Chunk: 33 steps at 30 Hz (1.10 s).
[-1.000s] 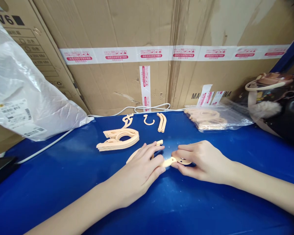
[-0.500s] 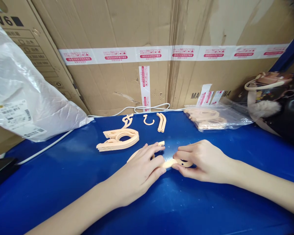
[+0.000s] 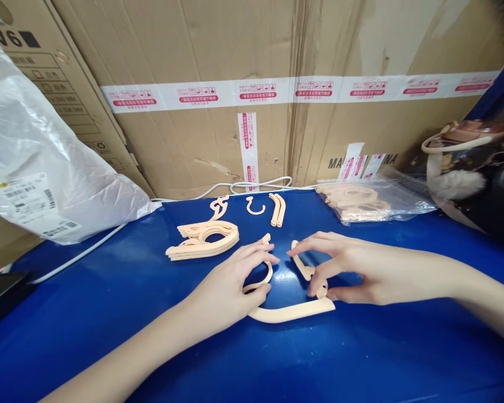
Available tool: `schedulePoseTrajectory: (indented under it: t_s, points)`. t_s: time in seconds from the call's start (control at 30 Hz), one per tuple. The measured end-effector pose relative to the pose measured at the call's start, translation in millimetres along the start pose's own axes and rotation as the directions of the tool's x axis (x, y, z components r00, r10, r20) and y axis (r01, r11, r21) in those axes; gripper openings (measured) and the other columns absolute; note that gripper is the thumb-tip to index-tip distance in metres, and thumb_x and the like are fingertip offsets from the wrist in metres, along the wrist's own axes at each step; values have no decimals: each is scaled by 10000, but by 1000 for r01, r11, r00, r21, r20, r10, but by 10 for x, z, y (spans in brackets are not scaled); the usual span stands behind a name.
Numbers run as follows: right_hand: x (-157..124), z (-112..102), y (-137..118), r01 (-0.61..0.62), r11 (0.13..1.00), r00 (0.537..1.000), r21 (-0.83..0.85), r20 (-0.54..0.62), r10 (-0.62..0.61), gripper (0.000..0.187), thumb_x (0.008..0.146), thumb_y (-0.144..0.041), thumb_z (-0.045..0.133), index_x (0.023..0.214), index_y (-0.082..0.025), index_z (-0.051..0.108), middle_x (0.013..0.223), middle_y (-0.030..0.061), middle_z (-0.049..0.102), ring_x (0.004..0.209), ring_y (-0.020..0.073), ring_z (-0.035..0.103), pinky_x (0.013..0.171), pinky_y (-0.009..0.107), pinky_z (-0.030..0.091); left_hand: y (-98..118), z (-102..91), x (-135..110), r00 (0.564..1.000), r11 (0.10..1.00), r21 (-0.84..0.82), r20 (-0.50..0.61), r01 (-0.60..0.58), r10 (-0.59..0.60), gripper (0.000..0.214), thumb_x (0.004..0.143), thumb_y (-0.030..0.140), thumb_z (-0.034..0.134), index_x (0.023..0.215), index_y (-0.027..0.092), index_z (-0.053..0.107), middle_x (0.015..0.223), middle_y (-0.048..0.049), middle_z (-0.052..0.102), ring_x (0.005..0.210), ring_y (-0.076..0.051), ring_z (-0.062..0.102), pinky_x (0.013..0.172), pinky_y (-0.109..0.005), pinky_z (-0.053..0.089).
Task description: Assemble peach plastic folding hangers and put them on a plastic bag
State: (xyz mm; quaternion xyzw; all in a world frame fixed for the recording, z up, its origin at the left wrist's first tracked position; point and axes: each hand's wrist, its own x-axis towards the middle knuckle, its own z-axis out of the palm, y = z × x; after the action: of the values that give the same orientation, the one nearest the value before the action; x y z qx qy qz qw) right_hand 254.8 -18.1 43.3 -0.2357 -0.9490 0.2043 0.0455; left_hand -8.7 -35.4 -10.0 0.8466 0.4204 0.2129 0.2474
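My left hand (image 3: 240, 280) is curled over a cream plastic folding hanger (image 3: 292, 310), gripping it on the left; palm and fingers hide part of it. One long curved arm of the hanger swings out toward me, and a round loop shows between thumb and fingers. My right hand (image 3: 353, 268) pinches a small cream hanger piece (image 3: 322, 289) with a hole in it, just above the tip of that arm. Under its extended index finger shows another narrow cream arm (image 3: 301, 261); whether it joins the pinched piece, I cannot tell.
Behind lie stacked folded hangers (image 3: 205, 240), a hanger part (image 3: 219, 207), a loose hook (image 3: 255, 207) and two curved arms (image 3: 278, 210). A clear bag of hangers (image 3: 361, 201), white parcel (image 3: 46, 162), white cable (image 3: 218, 187), dark bag (image 3: 487, 179) and cardboard boxes (image 3: 193, 50) surround the blue table (image 3: 302, 364).
The hanger has spread apart, its long arm now angled toward me. My right hand has opened wider, its index finger stretched left, while the left hand has shifted slightly left.
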Motion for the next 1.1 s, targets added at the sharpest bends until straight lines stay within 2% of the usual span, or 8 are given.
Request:
schedulePoseTrajectory:
  t_s: [0.2,0.3,0.4,0.53,0.67,0.73,0.87,1.1]
  points:
    - [11,35,-49,-24,996,999,90,32,21,285,861,-50,536,995,-243,698,1329,33,554,1196,163,553,965,274,442,26,0,4,998,1000,-8,-57,-2,2,301,858,195,552,1150,266,559,1381,-34,537,1366,-236,408,1119,-443,351]
    - [56,85,-113,-13,995,1000,101,-6,14,90,892,-176,583,841,-203,652,1153,30,634,982,138,625,862,252,465,60,-7,-6,998,1000,13,-70,-1,2,256,906,222,506,1155,267,548,1376,-39,541,1356,-241,422,1093,-435,383]
    - [93,154,-187,35,998,999,61,-42,-33,183,862,-329,662,762,-192,593,983,34,662,888,157,621,803,272,456,81,-11,-18,997,1000,30,-72,2,0,238,952,278,466,1179,263,534,1365,-40,546,1345,-237,433,1088,-421,391]
    - [91,213,-284,60,997,996,41,-61,-58,94,907,-251,587,830,-198,587,920,35,660,868,158,618,781,277,445,96,-19,-28,998,999,48,-70,3,1,260,976,293,438,1221,267,523,1351,-36,543,1325,-227,441,1097,-406,374]
    - [61,227,-330,48,996,993,76,-109,-40,172,872,-353,639,869,-195,570,874,34,653,788,159,605,714,273,450,126,-34,-24,998,998,61,-65,2,2,241,977,282,434,1199,266,524,1251,-33,569,1218,-221,515,1017,-379,435]
    - [56,232,-330,9,997,992,78,-130,1,154,868,-313,631,940,-195,563,865,28,650,752,154,599,679,263,450,138,-37,-20,998,998,70,-60,7,-2,231,969,276,442,1186,265,523,1212,-31,574,1160,-220,543,961,-372,466]
    - [80,244,-310,2,997,995,82,-104,6,257,829,-162,595,1083,-193,570,928,35,660,815,157,611,711,253,458,134,-26,-21,999,996,92,-46,13,-9,221,955,269,465,1168,267,522,1206,-31,567,1132,-227,552,903,-371,487]
    - [131,261,-253,65,996,995,55,-85,-61,343,783,-38,552,1077,-195,632,1035,17,686,957,156,570,866,278,427,113,-12,-28,999,991,131,-35,-8,13,238,948,261,482,1182,260,529,1239,-34,564,1150,-213,549,926,-360,484]
